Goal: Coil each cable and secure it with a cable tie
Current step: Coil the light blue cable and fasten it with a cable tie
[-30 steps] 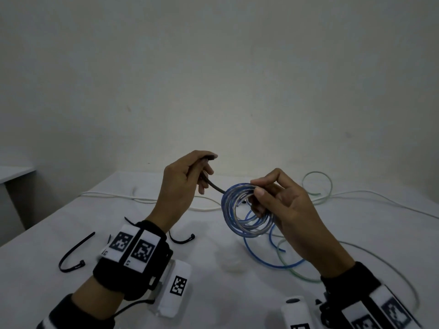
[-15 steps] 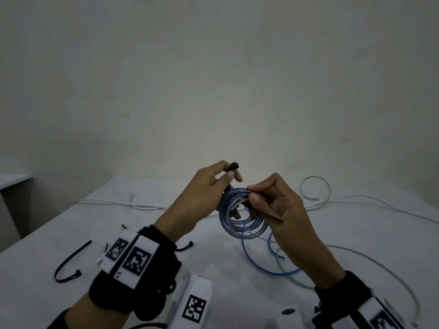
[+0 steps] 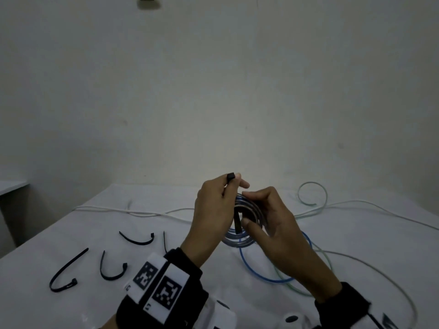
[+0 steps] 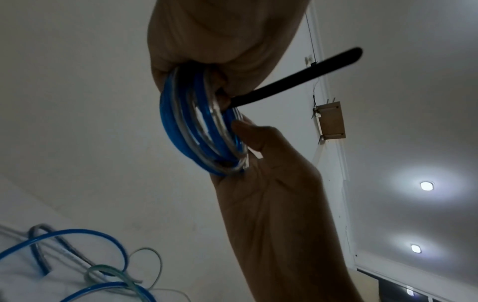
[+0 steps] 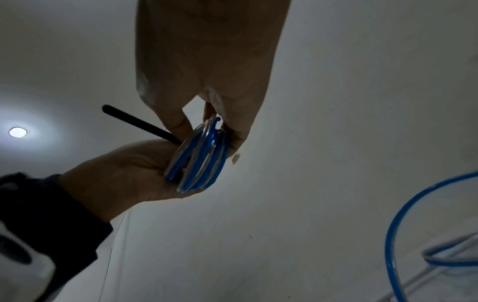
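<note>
Close to the body, three spare black plastic cable ties (image 3: 111,269) lie on the white bench (image 3: 71,233), easy to reach. Up above it, the left hand (image 3: 213,214) pinches the head of a black cable tie (image 3: 237,224) threaded through the blue and clear coiled cable (image 3: 237,241). The right hand (image 3: 273,224) grips the coil so it stays round. Farther back, loose pale cables (image 3: 311,193) sprawl, well apart, leaving room.
</note>
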